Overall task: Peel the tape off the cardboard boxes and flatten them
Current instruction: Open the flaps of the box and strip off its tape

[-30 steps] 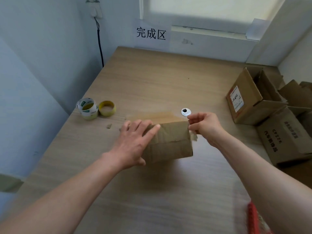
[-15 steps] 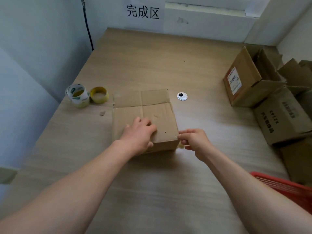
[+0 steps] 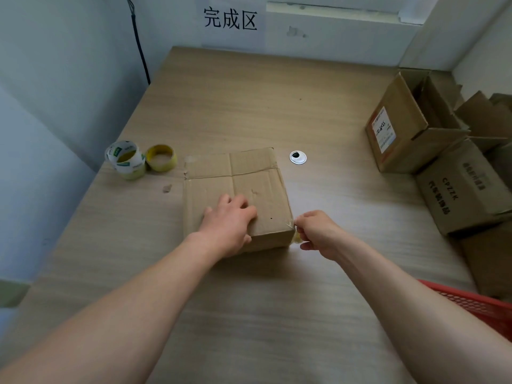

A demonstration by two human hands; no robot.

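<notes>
Cable [image 3: 140, 45]: black, runs down the wall, upper left of the frame.
Rolls [image 3: 126, 159]: white-printed tape rolls stacked at the table's left edge; a yellow roll [image 3: 161, 157] touches them on the right.
Scrap [image 3: 167, 187]: small bit on the table [image 3: 249, 314], just below the rolls, left of the box.
Sign [image 3: 231, 19]: white sheet with three black characters, top centre, on the back wall.
Box [image 3: 249, 173]: brown, closed, flat on the table at frame centre. Seam runs top to bottom across its upper face; far flap edge creased.
Left hand [image 3: 227, 225]: palm down on the near part of the box top, fingers laid on the cardboard, thumb over the near edge. Presses, grasps nothing.
Tape [image 3: 296, 239]: clear yellowish strip, lifted at the box's near right corner.
Right hand [image 3: 315, 234]: just right of that corner, fingertips pinching the tape, other fingers curled.
Grommet [image 3: 297, 157]: round metal disc with a dark hole, just beyond the box's far right corner.
Open box [image 3: 401, 134]: right of frame, flaps up, white label on its side.
Printed box [image 3: 465, 189]: below it, touching, black print on top.
Basket [image 3: 476, 303]: red mesh, lower right corner, partly behind the right forearm.
</notes>
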